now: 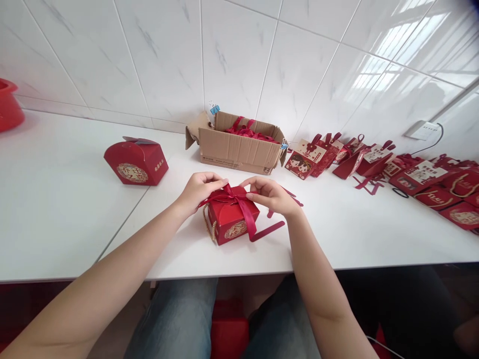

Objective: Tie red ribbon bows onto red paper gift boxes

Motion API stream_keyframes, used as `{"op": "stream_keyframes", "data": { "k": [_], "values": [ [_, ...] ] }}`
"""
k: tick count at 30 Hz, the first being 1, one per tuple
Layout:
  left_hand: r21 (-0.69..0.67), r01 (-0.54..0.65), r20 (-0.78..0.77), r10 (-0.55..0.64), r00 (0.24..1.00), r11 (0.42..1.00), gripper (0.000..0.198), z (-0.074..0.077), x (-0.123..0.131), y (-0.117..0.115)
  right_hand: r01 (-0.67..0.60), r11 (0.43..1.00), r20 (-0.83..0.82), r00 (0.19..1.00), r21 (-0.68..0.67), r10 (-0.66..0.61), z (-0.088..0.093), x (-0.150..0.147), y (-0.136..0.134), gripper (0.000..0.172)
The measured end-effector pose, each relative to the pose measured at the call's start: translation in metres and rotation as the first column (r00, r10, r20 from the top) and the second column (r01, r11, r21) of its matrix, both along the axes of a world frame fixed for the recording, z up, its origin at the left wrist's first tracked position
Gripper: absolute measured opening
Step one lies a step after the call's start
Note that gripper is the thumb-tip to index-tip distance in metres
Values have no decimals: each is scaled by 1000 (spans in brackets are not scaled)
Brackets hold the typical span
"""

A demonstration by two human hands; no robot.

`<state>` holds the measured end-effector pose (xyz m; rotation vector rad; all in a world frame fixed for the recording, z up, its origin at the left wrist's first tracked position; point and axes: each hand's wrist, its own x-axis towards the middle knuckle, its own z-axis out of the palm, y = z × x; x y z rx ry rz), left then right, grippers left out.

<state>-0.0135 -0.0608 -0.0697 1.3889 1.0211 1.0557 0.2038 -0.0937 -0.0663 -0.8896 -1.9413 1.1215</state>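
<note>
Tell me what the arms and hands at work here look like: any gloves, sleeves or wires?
They are a person's. The left hand and right hand are ungloved, and the left arm and right arm are bare as far as the picture shows. I see no sleeves, watch, bracelet, wires or markings on them.

Can slide right along bare surface (355, 229) up to clustered gift boxes (407, 183). Blocked behind by cardboard box (235, 153), rear left by curved-top gift box (137, 164); can squeeze between. Hampered right of ribboned gift box (228, 219) by ribbon tail (268, 231).
</note>
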Motion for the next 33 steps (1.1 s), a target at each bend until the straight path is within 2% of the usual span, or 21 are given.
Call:
{"op": "stream_keyframes", "data": {
  "k": [5,8,13,15,17,19,22,28,33],
  "values": [
    [-15,18,48,-17,999,1000,29,4,-2,1,57,995,-162,984,-83,-70,-9,1,9,28],
    [-66,86,95,-79,992,994,29,3,-1,1,65,991,-141,987,-117,-81,-7,1,8,29],
    [-95,153,87,-145,986,984,36,-1,-1,2,165,981,-67,983,-102,-172,-2,6,5,31],
    [-88,156,112,-146,983,984,30,-2,-2,4,100,984,-78,991,-145,-112,-4,11,6,30],
    [-51,169,164,-159,974,984,19,-3,-4,6,-24,981,-127,992,-192,0,-7,14,9,34],
    [20,172,182,-172,968,985,18,-4,-5,7,-93,973,-168,984,-210,58,-11,14,10,34],
    [101,171,105,-181,978,980,29,-3,-5,5,-41,978,-194,981,-203,1,-13,10,10,23],
    [123,132,-5,-133,991,984,16,0,0,-5,33,987,-263,962,-157,-74,-14,1,8,18],
    [194,138,-79,-124,989,971,16,3,2,-8,78,990,-268,958,-117,-107,-16,-5,7,13]
  ]
}}
